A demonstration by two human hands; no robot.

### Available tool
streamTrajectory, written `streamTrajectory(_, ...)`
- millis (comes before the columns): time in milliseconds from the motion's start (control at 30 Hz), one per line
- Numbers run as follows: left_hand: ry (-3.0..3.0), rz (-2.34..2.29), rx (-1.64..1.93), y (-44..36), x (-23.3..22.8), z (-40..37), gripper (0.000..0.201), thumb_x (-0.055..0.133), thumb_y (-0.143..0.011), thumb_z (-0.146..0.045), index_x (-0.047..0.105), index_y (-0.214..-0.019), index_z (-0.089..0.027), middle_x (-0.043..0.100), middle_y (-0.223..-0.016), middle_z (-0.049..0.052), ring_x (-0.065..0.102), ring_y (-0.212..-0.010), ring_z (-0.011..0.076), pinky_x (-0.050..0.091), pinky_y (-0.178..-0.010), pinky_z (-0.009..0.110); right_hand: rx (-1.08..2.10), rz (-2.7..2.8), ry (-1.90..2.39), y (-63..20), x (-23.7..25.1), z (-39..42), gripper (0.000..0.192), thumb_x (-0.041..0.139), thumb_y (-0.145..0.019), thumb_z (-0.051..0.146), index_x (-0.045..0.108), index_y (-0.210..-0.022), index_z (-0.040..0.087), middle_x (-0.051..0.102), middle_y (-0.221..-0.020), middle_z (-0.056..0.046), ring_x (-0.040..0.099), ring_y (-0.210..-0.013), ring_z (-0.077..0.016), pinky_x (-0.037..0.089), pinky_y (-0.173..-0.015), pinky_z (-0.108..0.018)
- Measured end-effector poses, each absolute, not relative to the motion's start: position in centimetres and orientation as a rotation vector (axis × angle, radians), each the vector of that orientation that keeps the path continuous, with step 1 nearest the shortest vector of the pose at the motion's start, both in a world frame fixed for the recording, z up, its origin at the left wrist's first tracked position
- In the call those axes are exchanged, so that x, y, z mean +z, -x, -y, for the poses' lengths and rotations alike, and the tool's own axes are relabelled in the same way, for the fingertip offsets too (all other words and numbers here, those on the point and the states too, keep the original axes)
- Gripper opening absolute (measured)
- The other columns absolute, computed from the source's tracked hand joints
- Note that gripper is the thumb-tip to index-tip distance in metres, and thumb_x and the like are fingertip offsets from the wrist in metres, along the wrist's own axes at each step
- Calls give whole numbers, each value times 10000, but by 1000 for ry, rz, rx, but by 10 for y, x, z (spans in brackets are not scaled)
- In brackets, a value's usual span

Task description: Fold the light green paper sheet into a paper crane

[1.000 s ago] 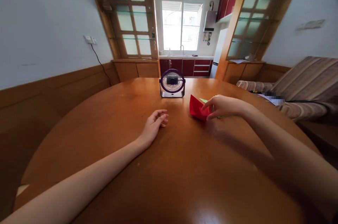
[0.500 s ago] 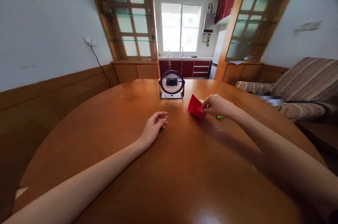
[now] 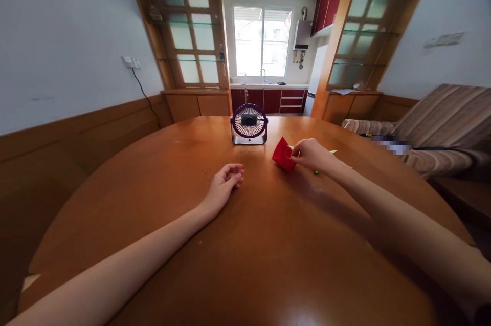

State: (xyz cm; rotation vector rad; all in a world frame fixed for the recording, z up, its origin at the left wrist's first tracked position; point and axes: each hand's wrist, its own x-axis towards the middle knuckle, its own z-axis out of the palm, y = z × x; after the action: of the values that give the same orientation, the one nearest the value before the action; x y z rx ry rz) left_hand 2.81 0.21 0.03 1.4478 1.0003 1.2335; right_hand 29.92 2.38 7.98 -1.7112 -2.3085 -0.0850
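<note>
My right hand [image 3: 311, 154] pinches the edge of a piece of red paper [image 3: 283, 156], which looks folded or bent and stands up at an angle over the table. Light green pieces [image 3: 316, 172], likely paper, show in part behind and under that hand, which hides most of them. My left hand [image 3: 225, 181] rests on its side on the wooden table [image 3: 245, 244], with loosely curled fingers and nothing in it. Beyond both hands stands a small round desk fan [image 3: 249, 123] with a dark purple rim, upright on its bracket and facing me.
A striped armchair [image 3: 441, 126] stands at the right of the table. A black cord [image 3: 143, 93] runs down the left wall from a socket. Wooden cabinets with glass shelves flank the opening to a kitchen with a window [image 3: 263, 42].
The red paper has tilted and shifted slightly in my right hand's pinch. The green pieces show differently around that hand, with a tip now visible behind it. My left hand stays put.
</note>
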Motion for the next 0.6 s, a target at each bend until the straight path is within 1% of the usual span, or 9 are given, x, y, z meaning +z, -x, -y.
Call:
streamTrajectory(233,-1482,-998,1236,-28,0,-2,328,613,-757,-323,595,-1046,-170,627,-1036,71,606,-833,150,483,-742,288,-131,2289,1687,-298,78,-22,154,583,-744,130,736,-756,119,689,-740,-100,594,-667,-159,383,-601,-242)
streamTrajectory(367,-1488,-1003,1232,-27,-1,-3,334,611,-762,-322,589,-1057,-167,625,-1039,66,600,-837,146,481,-758,291,-150,2293,1723,-300,77,-25,137,592,-724,112,727,-740,122,680,-722,-92,594,-673,-161,376,-598,-241)
streamTrajectory(600,-1490,-1007,1229,-27,-2,-4,327,614,-762,-318,592,-1049,-164,622,-1043,64,596,-831,139,477,-759,282,-190,2296,1756,-303,75,-27,147,575,-706,79,717,-702,117,683,-742,-113,595,-641,-168,358,-563,-257)
